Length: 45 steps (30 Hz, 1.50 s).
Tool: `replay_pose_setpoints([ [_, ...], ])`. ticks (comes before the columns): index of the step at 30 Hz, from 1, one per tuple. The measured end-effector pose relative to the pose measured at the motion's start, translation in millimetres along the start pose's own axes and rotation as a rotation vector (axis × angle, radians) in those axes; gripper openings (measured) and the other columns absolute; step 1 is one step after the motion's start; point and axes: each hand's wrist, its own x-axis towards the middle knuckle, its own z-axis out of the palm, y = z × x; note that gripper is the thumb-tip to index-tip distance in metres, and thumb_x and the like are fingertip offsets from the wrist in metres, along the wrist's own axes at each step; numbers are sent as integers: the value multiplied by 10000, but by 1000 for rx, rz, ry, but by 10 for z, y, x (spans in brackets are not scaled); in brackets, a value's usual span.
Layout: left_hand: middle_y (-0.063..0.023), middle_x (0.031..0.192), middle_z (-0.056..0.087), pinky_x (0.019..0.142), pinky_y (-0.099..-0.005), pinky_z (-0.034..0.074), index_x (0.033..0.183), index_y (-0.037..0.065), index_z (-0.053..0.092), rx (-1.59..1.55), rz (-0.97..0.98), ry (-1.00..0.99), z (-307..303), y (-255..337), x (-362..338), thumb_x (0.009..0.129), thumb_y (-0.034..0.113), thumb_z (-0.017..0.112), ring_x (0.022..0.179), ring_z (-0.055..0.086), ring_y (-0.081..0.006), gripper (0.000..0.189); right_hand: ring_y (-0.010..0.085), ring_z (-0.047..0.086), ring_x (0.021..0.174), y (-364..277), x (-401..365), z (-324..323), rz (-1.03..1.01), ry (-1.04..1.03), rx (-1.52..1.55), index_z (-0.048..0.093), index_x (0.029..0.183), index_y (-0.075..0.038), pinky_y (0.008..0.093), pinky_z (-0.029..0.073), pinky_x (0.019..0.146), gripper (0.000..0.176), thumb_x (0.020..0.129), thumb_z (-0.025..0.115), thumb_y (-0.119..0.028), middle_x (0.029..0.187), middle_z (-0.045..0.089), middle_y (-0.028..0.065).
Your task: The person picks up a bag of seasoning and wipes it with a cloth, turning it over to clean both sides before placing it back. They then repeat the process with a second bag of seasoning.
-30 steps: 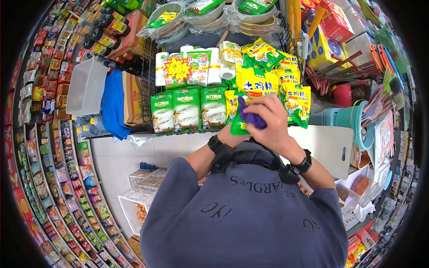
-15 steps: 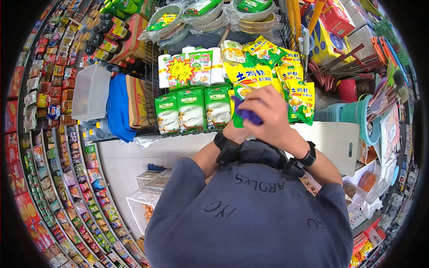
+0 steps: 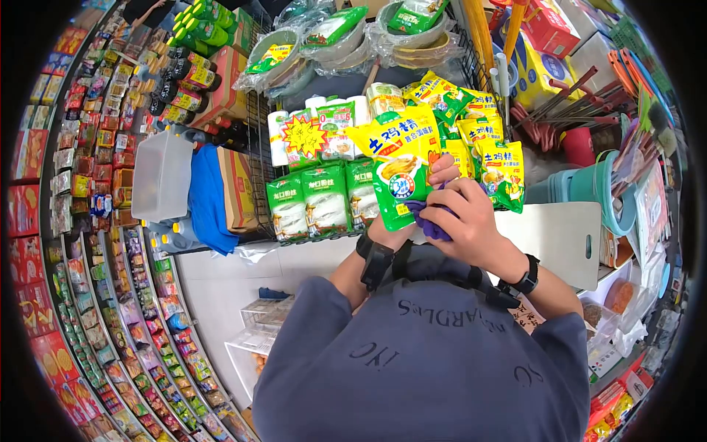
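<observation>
Upright in front of my chest is a yellow and green bag of chicken seasoning (image 3: 401, 158), its printed face toward me. My left hand (image 3: 392, 233) is behind the bag and closed on it, mostly hidden; fingertips show at the bag's right edge. A bunched purple cloth (image 3: 434, 221) is gripped in my right hand (image 3: 471, 217), pressed against the bag's lower right side. More yellow seasoning bags (image 3: 503, 173) stand just beyond, to the right. Green and white vermicelli packs (image 3: 325, 195) stand in a row to the left.
A black wire rack (image 3: 258, 140) holds the packets, with plastic-wrapped bowls (image 3: 335, 51) at the back. A clear plastic bin (image 3: 162, 173) and a blue cloth (image 3: 210, 199) are left. Right are a white board (image 3: 552, 243) and teal buckets (image 3: 607, 191). Snack shelves (image 3: 121, 295) line the far left.
The seasoning bag has come up and now faces me in my left hand. My right hand with the purple cloth has moved down and right to the bag's lower side.
</observation>
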Motion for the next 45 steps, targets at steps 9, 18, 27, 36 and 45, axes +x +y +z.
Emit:
replay_pose_setpoints([
  [9,-85,830,574,759,-320,491,1009,19,565,1164,324,182,-857,648,-317,1083,346,473,803,571,-203,348,298,634,902,271,-501,50,243,9,73,687,907,-74,402,524,769,339,588,794,-39,982,662,84],
  [18,-279,690,666,711,-556,519,826,14,766,2704,415,1137,542,321,-132,1067,496,459,722,679,-488,620,149,624,855,690,-885,-471,791,383,112,678,930,5,265,480,819,161,775,651,41,907,667,68],
  [27,-299,744,682,721,-554,537,841,7,758,2742,346,1181,542,57,-79,1034,524,511,749,686,-499,604,230,669,1020,395,-335,-661,640,360,104,684,966,18,307,500,910,200,767,705,9,1062,681,142],
  [36,-171,652,663,561,-505,497,742,46,715,2952,552,478,748,-215,-108,898,530,704,626,664,-404,508,142,688,840,787,-628,-530,968,-289,1202,769,912,-47,292,538,787,233,734,872,-155,902,739,43],
  [45,-120,903,656,848,-413,453,883,60,698,2979,1224,285,860,-122,86,951,535,629,922,628,-319,485,223,738,964,548,-611,-3,956,161,1573,622,1298,2,378,607,894,524,821,802,-120,1120,739,109],
])
